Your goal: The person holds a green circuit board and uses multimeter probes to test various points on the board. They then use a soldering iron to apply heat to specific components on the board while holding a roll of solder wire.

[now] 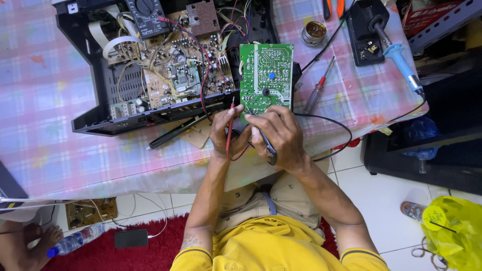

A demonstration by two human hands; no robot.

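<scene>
Probing is under way: the left hand (228, 131) has its fingers clamped on a red probe (230, 123), the right hand (281, 134) on a black probe (265, 143), both at the near edge of the green circuit board (266, 80), which stands just right of the opened black case (150, 65) on the bench (45, 100). The next touch likely needs steady tips on small solder points.

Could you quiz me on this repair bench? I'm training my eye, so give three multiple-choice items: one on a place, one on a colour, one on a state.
1. Where does the green circuit board lie?
A. on the floor
B. on the table, by the open black chassis
C. in the person's lap

2. What colour is the probe in the left hand?
A. red
B. white
C. green

3. How is the soldering iron?
A. held in the right hand
C. lying on the floor
B. resting in its stand

Answers: 1 B, the board lies beside the chassis; 2 A, a red shaft shows between the fingers; 3 B, no hand is near it.
</scene>
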